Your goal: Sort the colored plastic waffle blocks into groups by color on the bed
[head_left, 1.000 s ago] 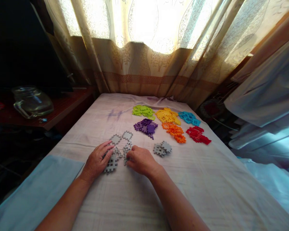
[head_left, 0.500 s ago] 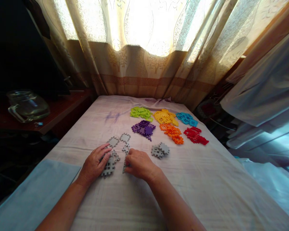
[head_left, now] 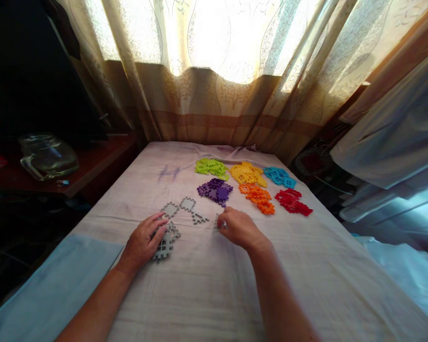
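Presently, the left hand (head_left: 142, 243) rests, thumb and fingers apart, on grey pieces (head_left: 165, 249) upon the sheet (head_left: 185, 294); right hand (head_left: 238, 228) — fingertips bunched at another grey tile (head_left: 216, 222) near the purple pile (head_left: 215, 191) — clamping cannot be confirmed.

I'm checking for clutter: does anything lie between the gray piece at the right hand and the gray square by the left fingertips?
Yes: the gray triangle lies between the gray piece and the square, closer to the piece. A second square sits just beyond that line.
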The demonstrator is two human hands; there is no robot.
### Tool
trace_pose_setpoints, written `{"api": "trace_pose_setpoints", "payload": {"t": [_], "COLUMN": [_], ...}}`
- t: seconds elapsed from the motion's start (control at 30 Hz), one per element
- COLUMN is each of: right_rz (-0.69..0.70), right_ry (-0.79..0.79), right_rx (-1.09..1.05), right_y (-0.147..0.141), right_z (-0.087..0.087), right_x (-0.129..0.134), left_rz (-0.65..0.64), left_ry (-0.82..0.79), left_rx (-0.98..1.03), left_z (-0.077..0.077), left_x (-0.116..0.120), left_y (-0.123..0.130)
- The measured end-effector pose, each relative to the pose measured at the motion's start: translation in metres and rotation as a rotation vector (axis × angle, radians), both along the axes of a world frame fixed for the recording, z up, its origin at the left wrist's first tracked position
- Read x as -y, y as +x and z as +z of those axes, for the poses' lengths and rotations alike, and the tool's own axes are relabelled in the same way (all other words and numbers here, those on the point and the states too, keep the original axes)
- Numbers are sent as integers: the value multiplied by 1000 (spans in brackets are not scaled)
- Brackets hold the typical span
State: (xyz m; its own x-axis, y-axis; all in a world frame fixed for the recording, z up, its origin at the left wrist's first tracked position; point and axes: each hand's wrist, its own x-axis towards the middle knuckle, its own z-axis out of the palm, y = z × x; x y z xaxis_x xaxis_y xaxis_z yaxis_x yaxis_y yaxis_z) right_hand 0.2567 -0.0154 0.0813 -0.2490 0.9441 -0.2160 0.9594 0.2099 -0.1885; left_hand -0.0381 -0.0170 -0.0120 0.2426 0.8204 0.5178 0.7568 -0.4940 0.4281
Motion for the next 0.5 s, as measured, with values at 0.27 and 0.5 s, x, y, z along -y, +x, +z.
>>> {"api": "trace_pose_setpoints", "payload": {"t": [0.27,0.5], "right_rz": [-97,-77], "right_ry": [-37,34], "right_rx": [53,10], "right_y": [14,6], "right_z": [-3,-4], "right_x": [-4,-4], "left_rz": [2,-1], "left_ry": [-17,-18], "left_rx": [15,6], "left_z": [0,-2], "left_x": [1,0], "left_y": [0,-1]}}
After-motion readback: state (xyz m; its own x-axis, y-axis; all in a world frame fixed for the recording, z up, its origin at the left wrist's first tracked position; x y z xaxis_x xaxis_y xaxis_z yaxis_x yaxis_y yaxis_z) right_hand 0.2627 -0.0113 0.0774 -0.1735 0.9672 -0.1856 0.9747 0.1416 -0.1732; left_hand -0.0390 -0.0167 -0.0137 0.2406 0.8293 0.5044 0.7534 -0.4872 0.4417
